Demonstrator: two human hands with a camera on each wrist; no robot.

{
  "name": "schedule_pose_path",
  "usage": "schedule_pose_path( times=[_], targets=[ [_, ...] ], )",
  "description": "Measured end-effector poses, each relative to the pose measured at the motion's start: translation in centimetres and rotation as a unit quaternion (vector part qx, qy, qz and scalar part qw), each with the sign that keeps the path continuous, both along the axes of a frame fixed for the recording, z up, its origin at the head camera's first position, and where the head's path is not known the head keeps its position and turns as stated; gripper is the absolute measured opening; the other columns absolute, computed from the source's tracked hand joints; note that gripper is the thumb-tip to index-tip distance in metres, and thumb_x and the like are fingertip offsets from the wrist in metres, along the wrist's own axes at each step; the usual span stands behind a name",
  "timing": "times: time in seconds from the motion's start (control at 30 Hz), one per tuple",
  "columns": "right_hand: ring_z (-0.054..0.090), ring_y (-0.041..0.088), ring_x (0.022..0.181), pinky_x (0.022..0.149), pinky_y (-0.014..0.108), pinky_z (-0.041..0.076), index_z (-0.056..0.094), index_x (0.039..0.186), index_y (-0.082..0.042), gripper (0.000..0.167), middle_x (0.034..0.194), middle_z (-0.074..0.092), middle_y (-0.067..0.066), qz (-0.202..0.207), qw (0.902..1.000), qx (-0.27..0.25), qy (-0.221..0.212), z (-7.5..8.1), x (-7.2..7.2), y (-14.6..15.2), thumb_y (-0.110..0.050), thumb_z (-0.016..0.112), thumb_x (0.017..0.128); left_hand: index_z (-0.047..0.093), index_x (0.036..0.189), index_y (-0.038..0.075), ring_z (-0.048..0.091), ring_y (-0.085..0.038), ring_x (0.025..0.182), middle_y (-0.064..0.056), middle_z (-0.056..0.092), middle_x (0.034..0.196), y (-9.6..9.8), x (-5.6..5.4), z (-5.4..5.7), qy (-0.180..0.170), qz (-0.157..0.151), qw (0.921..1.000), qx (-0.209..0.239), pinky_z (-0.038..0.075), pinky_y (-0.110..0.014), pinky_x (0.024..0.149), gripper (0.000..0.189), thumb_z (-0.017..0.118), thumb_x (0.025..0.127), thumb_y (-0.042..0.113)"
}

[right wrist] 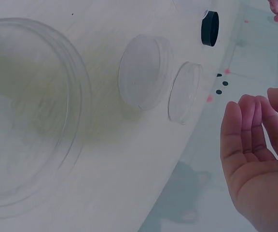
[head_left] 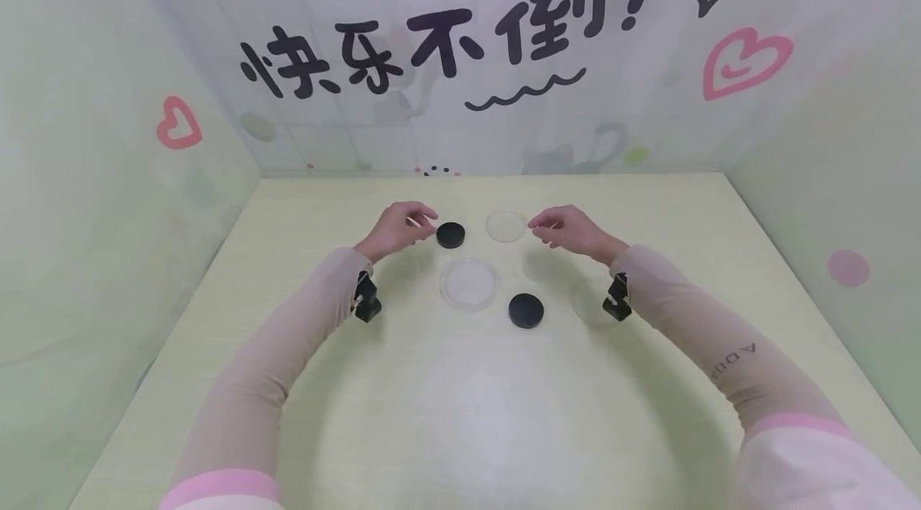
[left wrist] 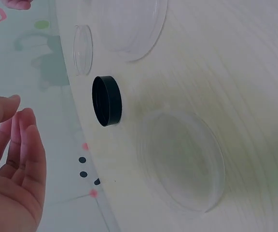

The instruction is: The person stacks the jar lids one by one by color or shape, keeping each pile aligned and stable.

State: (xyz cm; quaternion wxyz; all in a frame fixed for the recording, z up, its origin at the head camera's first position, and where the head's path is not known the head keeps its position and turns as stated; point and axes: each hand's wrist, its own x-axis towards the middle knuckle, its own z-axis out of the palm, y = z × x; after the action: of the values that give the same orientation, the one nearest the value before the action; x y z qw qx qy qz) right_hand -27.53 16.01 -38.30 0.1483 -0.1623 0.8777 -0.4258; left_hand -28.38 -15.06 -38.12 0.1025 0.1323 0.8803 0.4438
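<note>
My left hand (head_left: 401, 230) is beside a shallow black round lid (head_left: 451, 235), its fingers loosely curved and holding nothing. In the left wrist view that lid (left wrist: 107, 101) lies hollow side up. Just left of my right hand (head_left: 568, 229) is a small clear round dish (head_left: 507, 226). The right fingers are relaxed, with nothing between them and the thumb. A larger clear dish (head_left: 469, 284) lies nearer, between the hands. A second black lid (head_left: 526, 310) sits in front of it.
Another clear dish (head_left: 593, 308) lies by the right wrist, partly behind the wrist camera (head_left: 617, 298). In the left wrist view a clear dish (left wrist: 185, 162) lies close to the camera. A printed cloth backdrop (head_left: 403, 126) hangs behind the pale table (head_left: 468, 414).
</note>
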Motion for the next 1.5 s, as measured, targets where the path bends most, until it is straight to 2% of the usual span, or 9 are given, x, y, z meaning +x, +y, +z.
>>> schedule_pose_path(
  times=[0.3,0.47,0.77,1.1,1.27,1.5],
  targets=[
    [0.056,0.031,0.084,0.070,0.035,0.049,0.058,0.108,0.002,0.024,0.099,0.058,0.020,0.034,0.9990,0.017,0.025,1.0,-0.3,-1.5,-0.010,0.052,0.089,0.058,0.107,0.003,0.058,-0.036,0.086,-0.013,0.058,0.089,-1.7,-0.1,0.3,0.002,0.024,0.9996,-0.014,0.050,-0.039,0.069,0.026,0.060,0.083,0.012],
    [0.055,0.034,0.083,0.068,0.033,0.049,0.059,0.107,0.002,0.023,0.096,0.058,0.020,0.050,0.9983,0.019,0.026,1.1,-0.6,-3.4,-0.010,0.052,0.089,0.058,0.108,0.002,0.057,-0.037,0.087,-0.013,0.057,0.089,-2.9,0.1,-0.1,-0.002,0.033,0.9994,-0.006,0.049,-0.043,0.072,0.026,0.060,0.084,0.012],
    [0.056,0.034,0.082,0.064,0.028,0.048,0.058,0.109,0.003,0.026,0.093,0.060,0.015,0.077,0.9965,0.018,0.026,0.0,-1.4,-7.5,-0.011,0.052,0.088,0.056,0.111,-0.001,0.057,-0.035,0.087,-0.014,0.058,0.091,-4.7,0.6,-1.0,-0.005,0.050,0.9987,-0.010,0.050,-0.038,0.070,0.031,0.060,0.084,0.012],
    [0.057,0.032,0.084,0.064,0.026,0.048,0.059,0.107,0.002,0.023,0.099,0.060,0.013,0.085,0.9963,-0.004,0.016,-0.4,-1.4,-11.6,-0.011,0.052,0.088,0.056,0.111,0.000,0.057,-0.031,0.087,-0.013,0.058,0.091,-4.9,1.2,-1.9,-0.025,0.063,0.9975,-0.020,0.049,-0.037,0.072,0.031,0.061,0.083,0.014],
    [0.057,0.020,0.080,0.066,0.024,0.048,0.060,0.108,0.002,0.024,0.100,0.060,0.011,0.076,0.9971,-0.007,0.010,-1.2,-1.3,-13.0,-0.011,0.053,0.088,0.058,0.109,-0.001,0.056,-0.025,0.086,-0.012,0.059,0.092,-5.3,1.5,-2.5,-0.009,0.058,0.9978,-0.031,0.048,-0.033,0.073,0.031,0.062,0.082,0.014],
    [0.057,0.018,0.081,0.067,0.023,0.048,0.059,0.108,0.002,0.024,0.097,0.062,0.011,0.076,0.9971,-0.002,0.008,-2.3,-1.3,-15.0,-0.010,0.054,0.088,0.058,0.108,-0.003,0.056,-0.027,0.089,-0.015,0.059,0.095,-6.7,1.9,-3.5,0.006,0.078,0.9962,-0.040,0.047,-0.036,0.078,0.029,0.062,0.082,0.011]
  ],
)
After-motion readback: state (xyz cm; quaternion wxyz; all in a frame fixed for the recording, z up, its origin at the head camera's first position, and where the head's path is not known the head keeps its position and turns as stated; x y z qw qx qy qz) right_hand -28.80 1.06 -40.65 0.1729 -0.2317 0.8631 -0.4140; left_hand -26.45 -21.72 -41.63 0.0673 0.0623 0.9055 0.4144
